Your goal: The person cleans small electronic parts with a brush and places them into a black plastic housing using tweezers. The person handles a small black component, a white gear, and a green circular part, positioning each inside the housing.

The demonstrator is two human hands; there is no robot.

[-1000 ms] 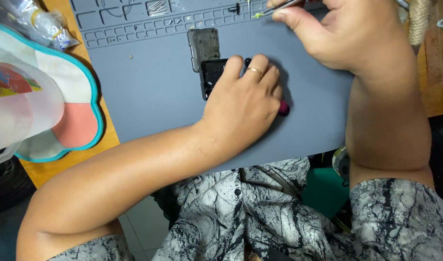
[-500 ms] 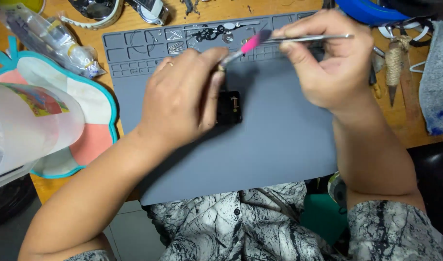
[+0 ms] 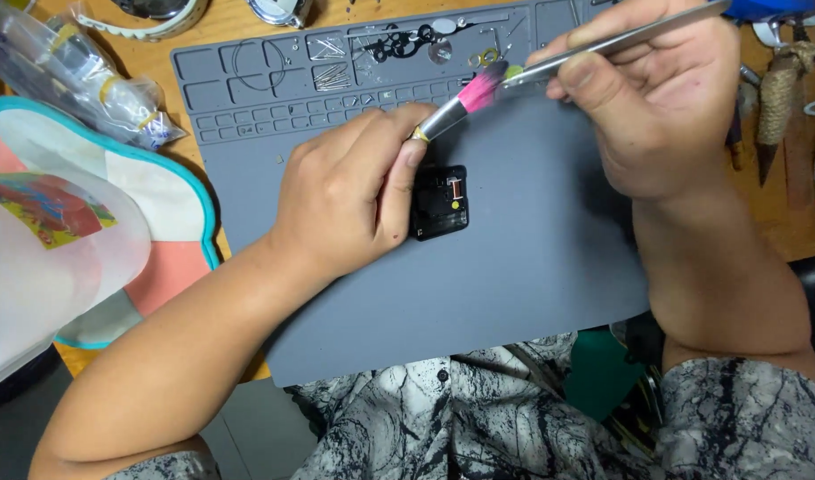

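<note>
Left hand [image 3: 349, 200] pinches pink-bristled brush [image 3: 465, 100] and pins black square module [image 3: 439, 203] mid grey mat [image 3: 532, 293]; right hand [image 3: 661, 102] grips tweezers [image 3: 603, 49]. Brush lightly, keep module pinned.

Bare grey mat [image 3: 514, 293] below module [image 3: 439, 203], tray compartments w/ small parts [image 3: 407, 44] crowd top edge

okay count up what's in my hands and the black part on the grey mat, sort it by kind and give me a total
Brushes with pink bristles, in the left hand: 1
Metal tweezers, in the right hand: 1
Small black square modules, on the grey mat by the left thumb: 1
Total: 3
</note>
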